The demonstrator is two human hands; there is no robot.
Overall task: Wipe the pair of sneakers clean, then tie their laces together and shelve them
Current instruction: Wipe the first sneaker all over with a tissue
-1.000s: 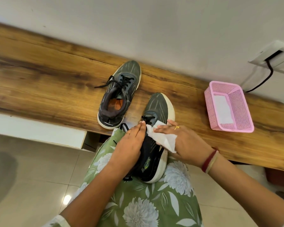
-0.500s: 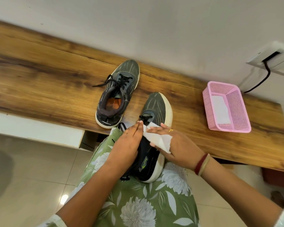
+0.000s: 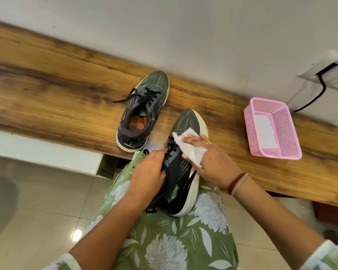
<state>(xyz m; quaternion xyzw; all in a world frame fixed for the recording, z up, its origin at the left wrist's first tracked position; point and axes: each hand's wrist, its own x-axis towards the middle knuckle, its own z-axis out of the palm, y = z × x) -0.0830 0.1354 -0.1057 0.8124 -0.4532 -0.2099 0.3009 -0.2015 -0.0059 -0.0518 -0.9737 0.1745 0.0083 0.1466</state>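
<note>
One dark grey sneaker [image 3: 180, 182] with a white sole rests on my lap, its toe over the wooden shelf's edge. My left hand [image 3: 147, 173] grips it at the collar and laces. With my right hand [image 3: 209, 160] I press a white wipe [image 3: 189, 149] flat against the sneaker's upper, near the laces and toe. The second sneaker [image 3: 142, 112] stands alone on the wooden shelf [image 3: 57, 90], laces loose, its orange insole showing.
A pink mesh basket [image 3: 273, 129] holding a white wipe sits on the shelf at the right. A wall socket with a black cable [image 3: 320, 84] is above it. Pale tiled floor [image 3: 37, 201] lies to the left of my green floral lap.
My right hand slid the wipe forward along the sneaker, from beside the laces toward the toe. My left hand kept its hold on the shoe.
</note>
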